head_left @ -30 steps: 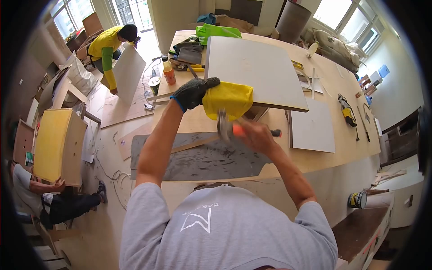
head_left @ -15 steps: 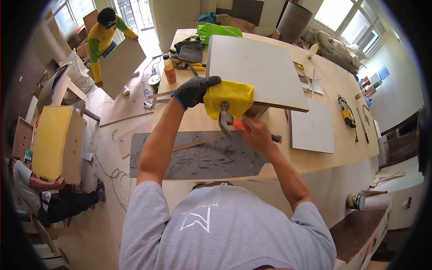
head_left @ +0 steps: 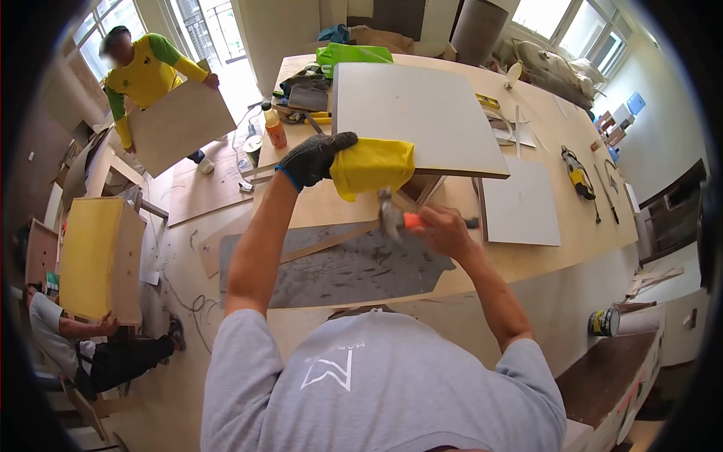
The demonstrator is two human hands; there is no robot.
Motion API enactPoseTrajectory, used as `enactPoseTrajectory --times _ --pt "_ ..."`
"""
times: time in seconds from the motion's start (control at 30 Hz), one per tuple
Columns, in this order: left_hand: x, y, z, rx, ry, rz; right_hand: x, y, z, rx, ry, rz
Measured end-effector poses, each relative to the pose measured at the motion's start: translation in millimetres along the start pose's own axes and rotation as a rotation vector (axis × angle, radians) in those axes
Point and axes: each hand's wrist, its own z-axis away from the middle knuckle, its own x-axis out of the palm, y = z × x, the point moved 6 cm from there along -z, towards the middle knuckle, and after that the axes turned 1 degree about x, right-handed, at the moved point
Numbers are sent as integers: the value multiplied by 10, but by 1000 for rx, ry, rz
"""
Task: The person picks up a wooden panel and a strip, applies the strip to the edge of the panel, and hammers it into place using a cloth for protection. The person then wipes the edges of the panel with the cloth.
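Note:
My left hand [head_left: 311, 160], in a dark glove with a blue cuff, is closed on a yellow cloth [head_left: 373, 166] at the near left corner of a white panel [head_left: 414, 113]. The cloth drapes over the panel's edge and hangs below it. My bare right hand [head_left: 447, 232] grips a claw hammer [head_left: 413, 220] by its orange and black handle. Its blurred metal head is just below the cloth, apart from it. The panel sits raised above the worktable, with wooden parts partly visible underneath.
A grey stained board [head_left: 331, 271] lies along the near edge of the worktable [head_left: 595, 248]. A second white panel [head_left: 520, 207] and a yellow power tool [head_left: 578, 179] lie to the right. An orange bottle [head_left: 274, 126] stands left. A co-worker [head_left: 143, 75] carries a board; another person sits lower left.
The hammer head has dropped away from the cloth, and my right hand has moved slightly right and down. The co-worker at upper left has straightened up, lifting the board.

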Motion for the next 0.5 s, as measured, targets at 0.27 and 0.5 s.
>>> enactPoseTrajectory --times 0.27,0.5 --pt "35 12 27 -9 -6 -13 332 -260 -235 -43 -29 -36" --pt "8 -6 15 -13 1 -25 276 -179 -270 41 41 -118"
